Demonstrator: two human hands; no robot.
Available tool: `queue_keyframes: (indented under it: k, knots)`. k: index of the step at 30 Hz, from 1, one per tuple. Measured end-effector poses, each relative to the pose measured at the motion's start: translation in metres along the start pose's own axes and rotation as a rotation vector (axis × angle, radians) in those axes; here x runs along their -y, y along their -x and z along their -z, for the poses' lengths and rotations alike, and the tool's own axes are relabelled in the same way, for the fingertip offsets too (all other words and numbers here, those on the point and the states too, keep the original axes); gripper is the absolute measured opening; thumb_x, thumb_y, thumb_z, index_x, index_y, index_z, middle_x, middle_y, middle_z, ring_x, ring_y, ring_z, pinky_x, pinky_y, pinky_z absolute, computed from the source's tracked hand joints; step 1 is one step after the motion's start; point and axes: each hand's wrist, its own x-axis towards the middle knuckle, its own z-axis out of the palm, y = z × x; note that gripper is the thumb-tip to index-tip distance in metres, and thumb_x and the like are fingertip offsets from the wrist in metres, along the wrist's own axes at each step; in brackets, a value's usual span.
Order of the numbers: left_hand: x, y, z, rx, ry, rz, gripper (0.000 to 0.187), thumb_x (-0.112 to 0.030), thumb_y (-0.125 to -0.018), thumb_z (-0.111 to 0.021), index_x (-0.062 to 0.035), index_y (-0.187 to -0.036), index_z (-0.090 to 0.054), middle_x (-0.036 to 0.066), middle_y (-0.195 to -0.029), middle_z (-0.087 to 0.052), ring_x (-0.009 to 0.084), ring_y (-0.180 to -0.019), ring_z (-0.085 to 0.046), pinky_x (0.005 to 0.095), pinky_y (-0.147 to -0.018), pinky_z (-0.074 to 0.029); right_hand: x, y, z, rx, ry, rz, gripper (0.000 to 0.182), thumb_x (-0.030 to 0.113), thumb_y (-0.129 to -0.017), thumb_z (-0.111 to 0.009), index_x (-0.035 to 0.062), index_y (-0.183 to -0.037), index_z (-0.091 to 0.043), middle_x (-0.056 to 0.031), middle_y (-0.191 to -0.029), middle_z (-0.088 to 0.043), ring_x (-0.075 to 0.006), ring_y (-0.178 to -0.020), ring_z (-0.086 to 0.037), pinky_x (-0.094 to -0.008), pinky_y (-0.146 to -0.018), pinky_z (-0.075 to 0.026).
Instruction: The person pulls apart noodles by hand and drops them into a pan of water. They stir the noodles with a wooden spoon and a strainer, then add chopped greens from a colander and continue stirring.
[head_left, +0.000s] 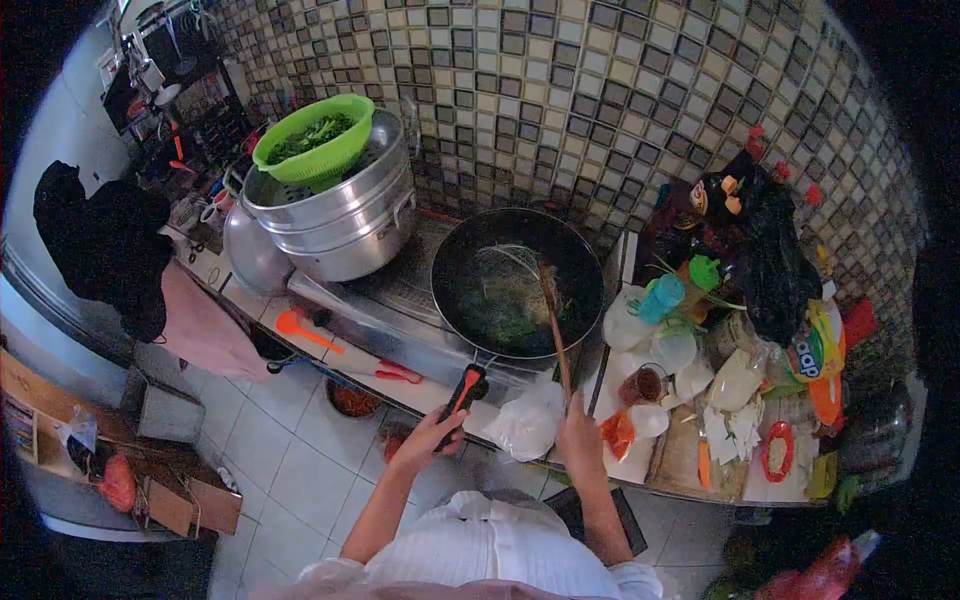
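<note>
A black wok (480, 310) with noodles and some greens in it sits on the stove. Its black handle (462, 395), with a red strip, points toward me, and my left hand (428, 438) is wrapped round it. My right hand (580, 440) grips the lower end of a long wooden spatula (556, 330), whose far end reaches into the noodles (520, 270). A white plastic bag (526, 420) lies on the counter edge between my hands.
Left of the wok stands a large metal steamer (345, 225) topped by a green basket (315, 140) of leaves. An orange ladle (305, 330) lies at the counter's front edge. To the right are a glass (643, 384), a blue cup (662, 296), a cutting board (680, 460) and a red dish (777, 450).
</note>
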Motion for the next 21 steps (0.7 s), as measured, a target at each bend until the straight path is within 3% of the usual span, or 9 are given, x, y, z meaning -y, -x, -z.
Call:
queue_keyframes:
  k: [6,15,21]
  knots:
    - [0.002,0.001,0.0,-0.01,0.03,0.007,0.025,-0.023,-0.086,-0.054,-0.0051,-0.102,-0.048,-0.002,-0.061,-0.04,0.0056,-0.046,-0.035,0.0196,-0.038,-0.027,-0.001,0.016,-0.012,-0.001,0.006,0.035,0.045,0.017,-0.083,-0.046,0.0001,-0.12,-0.026,-0.0253,-0.072,-0.058,-0.043,-0.069,-0.057,-0.051,-0.06,-0.045]
    - [0.001,-0.003,0.001,-0.03,0.024,-0.002,0.026,-0.021,-0.086,-0.053,-0.0035,-0.105,-0.049,-0.002,-0.062,-0.039,0.0056,-0.049,-0.036,0.0191,-0.039,-0.026,-0.001,0.034,-0.01,0.095,0.088,-0.074,0.029,0.02,-0.086,-0.041,0.0046,-0.109,-0.032,-0.024,-0.07,-0.058,-0.0417,-0.067,-0.058,-0.0507,-0.058,-0.045]
    - [0.001,-0.004,0.004,0.002,0.025,0.018,0.025,-0.022,-0.086,-0.053,-0.0041,-0.103,-0.048,-0.002,-0.063,-0.039,0.0056,-0.049,-0.035,0.0189,-0.039,-0.026,-0.004,0.06,-0.015,0.102,0.117,-0.022,0.04,0.015,-0.086,-0.038,0.0002,-0.122,-0.027,-0.0235,-0.069,-0.057,-0.0402,-0.065,-0.058,-0.0495,-0.058,-0.045]
